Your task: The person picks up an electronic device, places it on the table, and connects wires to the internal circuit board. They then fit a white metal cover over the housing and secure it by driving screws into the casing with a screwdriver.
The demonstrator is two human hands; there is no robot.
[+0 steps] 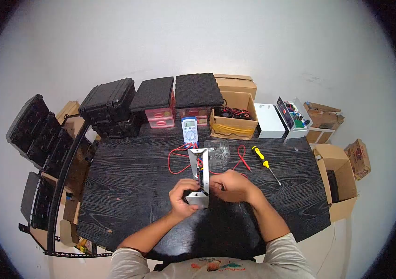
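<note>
Both forearms reach forward, left hand (182, 194) and right hand (231, 186) close together, fingers curled inward.

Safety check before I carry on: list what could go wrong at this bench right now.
1. Both hands, left hand and right hand, grip the open metal enclosure; its sheet edges might cut.
2. The red test leads loop beside it and could snag.
3. The screwdriver lies loose and may roll.
</note>
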